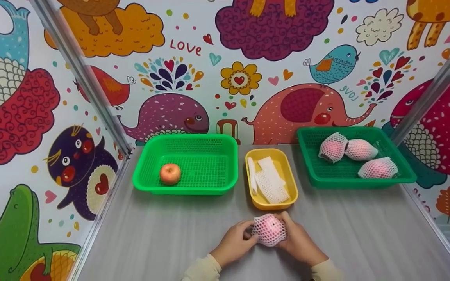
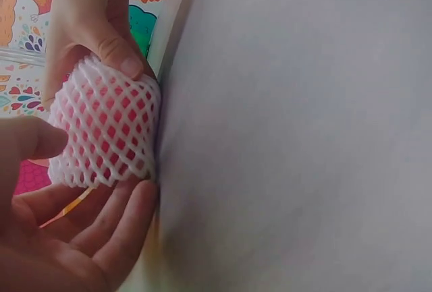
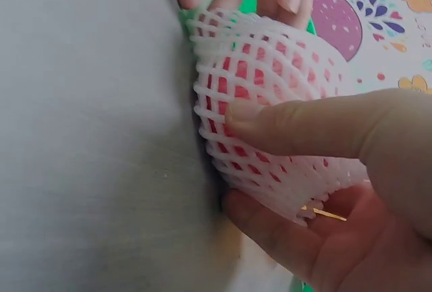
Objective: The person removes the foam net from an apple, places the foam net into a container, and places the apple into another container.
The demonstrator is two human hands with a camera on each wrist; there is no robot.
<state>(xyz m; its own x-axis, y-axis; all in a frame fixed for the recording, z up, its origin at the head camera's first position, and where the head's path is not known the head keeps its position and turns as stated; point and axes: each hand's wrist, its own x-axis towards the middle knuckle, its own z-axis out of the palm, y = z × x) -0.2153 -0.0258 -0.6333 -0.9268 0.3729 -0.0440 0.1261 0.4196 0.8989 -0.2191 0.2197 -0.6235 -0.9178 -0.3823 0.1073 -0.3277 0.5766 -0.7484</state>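
Just in front of the yellow tray, both hands hold a pinkish-red apple in a white foam net sleeve (image 1: 270, 230). My right hand (image 1: 299, 238) grips it from the right; in the right wrist view its thumb lies across the netted apple (image 3: 270, 69), with fingers beneath. At the left end, my left hand (image 1: 237, 240) has thumb and fingertips on the edge of the net. The left wrist view shows that edge of the netted apple (image 2: 104, 130) between its thumb and fingers. A bare apple (image 1: 170, 173) sits in the bright green basket (image 1: 186, 190).
A yellow tray (image 1: 274, 206) with several flat white foam nets (image 1: 270, 183) stands at the middle back. To its right, a dark green basket (image 1: 361, 182) holds 3 netted apples (image 1: 361, 149). Patterned walls and metal posts (image 1: 92, 82) border the grey table (image 1: 162, 234).
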